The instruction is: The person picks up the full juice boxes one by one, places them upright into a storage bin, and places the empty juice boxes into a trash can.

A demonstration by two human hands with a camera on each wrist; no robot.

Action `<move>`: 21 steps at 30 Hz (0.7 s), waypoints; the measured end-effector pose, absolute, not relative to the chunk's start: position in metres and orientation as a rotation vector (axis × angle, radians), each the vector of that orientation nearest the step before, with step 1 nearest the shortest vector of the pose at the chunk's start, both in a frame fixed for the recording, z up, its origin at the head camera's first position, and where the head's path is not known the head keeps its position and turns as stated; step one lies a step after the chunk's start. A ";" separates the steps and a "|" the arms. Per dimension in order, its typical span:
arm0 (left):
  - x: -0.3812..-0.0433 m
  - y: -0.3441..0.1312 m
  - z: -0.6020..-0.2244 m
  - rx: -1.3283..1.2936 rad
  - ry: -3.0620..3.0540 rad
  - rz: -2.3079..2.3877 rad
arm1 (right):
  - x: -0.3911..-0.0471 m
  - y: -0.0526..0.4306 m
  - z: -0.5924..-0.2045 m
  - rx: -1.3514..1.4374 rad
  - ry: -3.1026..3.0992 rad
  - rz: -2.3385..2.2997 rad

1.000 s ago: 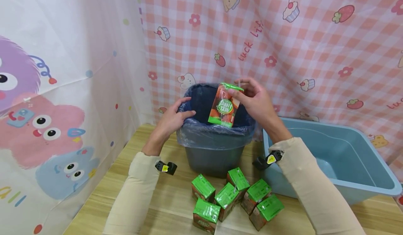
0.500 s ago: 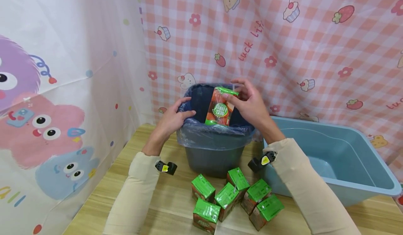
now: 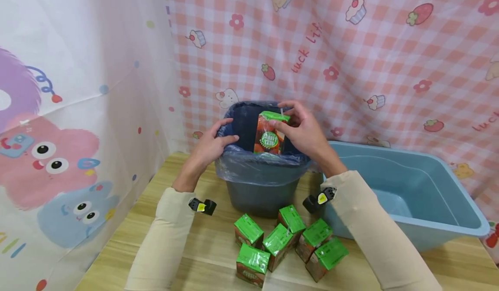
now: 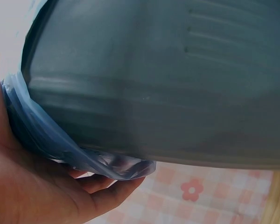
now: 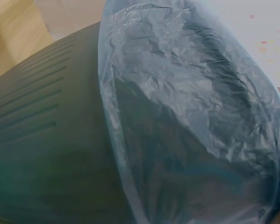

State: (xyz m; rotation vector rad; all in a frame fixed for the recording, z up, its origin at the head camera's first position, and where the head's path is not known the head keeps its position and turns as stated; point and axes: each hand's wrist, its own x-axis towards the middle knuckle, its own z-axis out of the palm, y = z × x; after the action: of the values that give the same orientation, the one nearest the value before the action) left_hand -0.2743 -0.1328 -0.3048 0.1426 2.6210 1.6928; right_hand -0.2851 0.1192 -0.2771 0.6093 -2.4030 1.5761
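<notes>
A grey trash can [image 3: 261, 199], lined with a translucent blue bag [image 3: 257, 169], stands upright on the table. My left hand [image 3: 206, 148] grips its left rim through the liner; in the left wrist view, fingers [image 4: 109, 193] lie along the outside of the folded bag [image 4: 60, 135]. Between thumb and fingers of my right hand [image 3: 308, 130] is a green-topped juice box [image 3: 269, 139], held upright in the can's mouth. Its lower end is hidden behind the front rim. The right wrist view shows mostly the crinkled liner [image 5: 177, 93] over the can's side [image 5: 51, 149].
Several more juice boxes [image 3: 253, 263] stand grouped on the wooden table [image 3: 206, 239] in front of the can. To the right is a large light-blue plastic tub [image 3: 432, 226]. A pink checked curtain [image 3: 241, 57] hangs behind, a white one [image 3: 128, 35] at the left.
My right hand has moved left and down with the juice box, bringing it lower into the can's mouth. My left hand stays on the rim. The head view has shifted slightly.
</notes>
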 end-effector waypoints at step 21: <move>-0.273 -0.132 -0.303 0.151 2.609 1.703 | -0.283 0.119 -0.276 0.591 -2.513 1.418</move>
State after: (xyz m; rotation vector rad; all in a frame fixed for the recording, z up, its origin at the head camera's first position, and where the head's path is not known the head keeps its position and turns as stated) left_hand -0.2731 -0.1318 -0.3031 0.1511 2.6090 1.7035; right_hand -0.2828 0.1194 -0.2757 0.5911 -2.5134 1.4180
